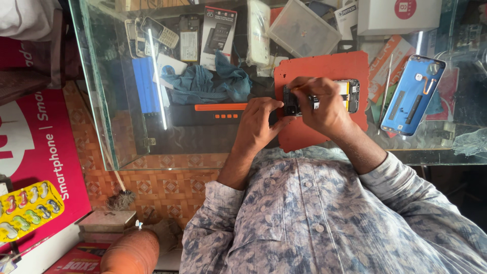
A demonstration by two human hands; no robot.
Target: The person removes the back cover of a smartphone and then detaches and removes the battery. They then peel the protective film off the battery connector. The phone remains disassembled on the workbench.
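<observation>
An opened phone with its insides exposed lies on an orange-red work mat on a glass counter. My left hand grips the phone's left end with thumb and fingers. My right hand rests over the middle of the phone, fingers pinched on what looks like a thin tool pointed at the phone's left part. Most of the phone's centre is hidden under my right hand.
A blue phone back cover and metal tweezers lie right of the mat. Under the glass are a blue cloth, old phones and a black and orange device. A clear plastic box sits behind.
</observation>
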